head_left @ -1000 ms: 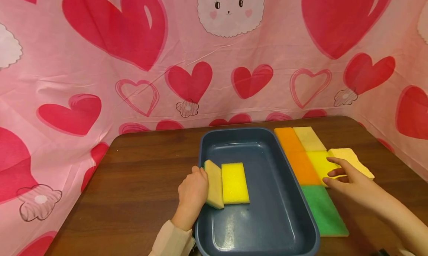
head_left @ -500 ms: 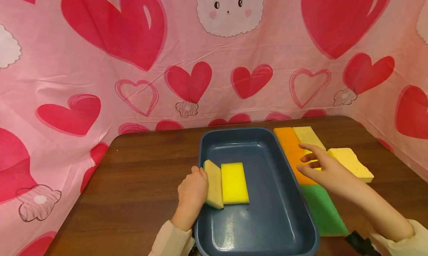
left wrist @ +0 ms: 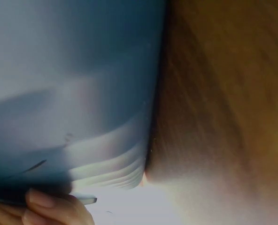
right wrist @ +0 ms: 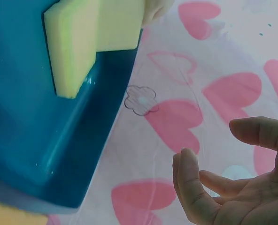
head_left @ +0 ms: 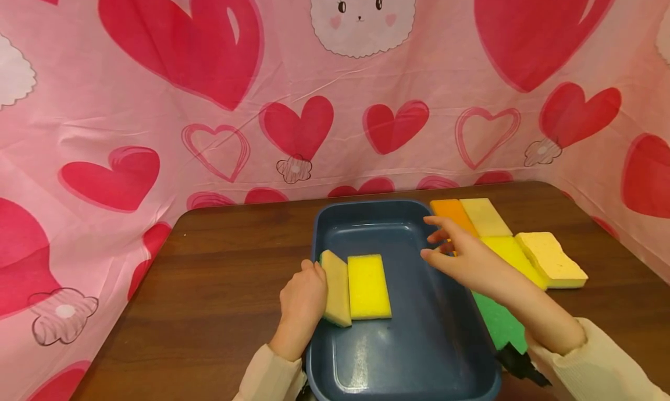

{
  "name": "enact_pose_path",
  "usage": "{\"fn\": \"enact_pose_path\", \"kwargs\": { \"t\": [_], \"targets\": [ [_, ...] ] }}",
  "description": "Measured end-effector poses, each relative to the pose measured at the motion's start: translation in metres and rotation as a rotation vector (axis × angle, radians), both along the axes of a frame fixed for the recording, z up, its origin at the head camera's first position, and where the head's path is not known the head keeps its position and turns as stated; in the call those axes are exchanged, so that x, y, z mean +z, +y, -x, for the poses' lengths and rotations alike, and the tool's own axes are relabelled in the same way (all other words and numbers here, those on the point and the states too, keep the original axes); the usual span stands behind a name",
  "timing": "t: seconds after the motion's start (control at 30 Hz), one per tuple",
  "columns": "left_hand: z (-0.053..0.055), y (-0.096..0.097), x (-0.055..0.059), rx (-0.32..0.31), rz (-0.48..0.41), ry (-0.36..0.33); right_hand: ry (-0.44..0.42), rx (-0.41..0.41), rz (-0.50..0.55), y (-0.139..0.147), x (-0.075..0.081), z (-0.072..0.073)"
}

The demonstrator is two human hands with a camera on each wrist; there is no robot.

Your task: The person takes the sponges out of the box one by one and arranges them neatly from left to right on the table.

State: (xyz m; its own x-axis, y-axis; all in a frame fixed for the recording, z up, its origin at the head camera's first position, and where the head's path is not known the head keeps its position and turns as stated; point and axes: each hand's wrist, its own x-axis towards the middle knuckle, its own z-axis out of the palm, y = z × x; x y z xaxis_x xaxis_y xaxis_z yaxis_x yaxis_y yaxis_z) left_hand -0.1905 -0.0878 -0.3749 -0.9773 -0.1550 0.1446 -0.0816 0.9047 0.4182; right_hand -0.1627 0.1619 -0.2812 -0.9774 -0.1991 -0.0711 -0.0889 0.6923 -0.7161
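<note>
A blue rectangular tray (head_left: 419,343) stands on the table. Its left rim is gripped by my left hand (head_left: 302,296), whose curled fingers (left wrist: 54,206) show at that edge in the left wrist view. Beside this hand a pale yellow sponge (head_left: 336,287) leans tilted against the tray's left wall. A bright yellow sponge (head_left: 369,287) lies next to it inside the tray. My right hand (head_left: 466,252) hovers over the tray's right rim, holding nothing. Its fingers and thumb are apart and loosely bent, as the right wrist view shows.
Right of the tray lie several sponges: orange (head_left: 452,210), pale yellow (head_left: 485,216), bright yellow (head_left: 515,258), green (head_left: 499,319), and one with a wavy edge (head_left: 552,258). Bare wooden table (head_left: 220,273) is to the left. Heart-print cloth (head_left: 335,75) hangs behind.
My right hand has moved left from above the yellow sponges, across the orange ones, to the tray's right rim. My left hand and the sponges have stayed where they were.
</note>
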Motion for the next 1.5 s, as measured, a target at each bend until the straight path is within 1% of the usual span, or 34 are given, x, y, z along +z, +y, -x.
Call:
{"fn": "enact_pose_path", "kwargs": {
  "t": [0.17,0.33,0.57,0.63,0.8,0.93,1.17,1.4,1.5],
  "targets": [
    [0.0,0.0,0.001,-0.001,0.004,-0.002,-0.03,0.015,-0.009,-0.014,0.001,0.005],
    [0.0,0.0,0.001,-0.002,-0.004,-0.008,-0.081,0.03,-0.013,-0.027,-0.001,0.011],
    [0.0,0.0,0.001,0.0,-0.011,-0.009,-0.166,0.01,-0.012,-0.038,-0.006,0.022],
    [0.0,0.0,0.0,0.0,-0.007,-0.005,-0.17,0.01,-0.017,-0.039,-0.009,0.026],
    [0.0,0.0,0.0,0.0,0.006,0.008,-0.192,0.006,-0.013,-0.046,-0.019,0.033],
    [0.0,0.0,0.0,0.001,0.002,0.001,-0.218,0.001,-0.019,-0.052,-0.029,0.037],
    [0.001,0.0,-0.001,-0.003,-0.004,-0.025,-0.236,-0.004,-0.034,-0.06,-0.047,0.04],
    [0.002,-0.001,0.0,-0.004,-0.015,-0.053,-0.234,0.001,-0.03,-0.064,-0.059,0.042],
    [0.002,-0.001,0.0,-0.001,-0.015,-0.05,-0.232,-0.004,-0.043,-0.066,-0.064,0.042]
  ]
}}
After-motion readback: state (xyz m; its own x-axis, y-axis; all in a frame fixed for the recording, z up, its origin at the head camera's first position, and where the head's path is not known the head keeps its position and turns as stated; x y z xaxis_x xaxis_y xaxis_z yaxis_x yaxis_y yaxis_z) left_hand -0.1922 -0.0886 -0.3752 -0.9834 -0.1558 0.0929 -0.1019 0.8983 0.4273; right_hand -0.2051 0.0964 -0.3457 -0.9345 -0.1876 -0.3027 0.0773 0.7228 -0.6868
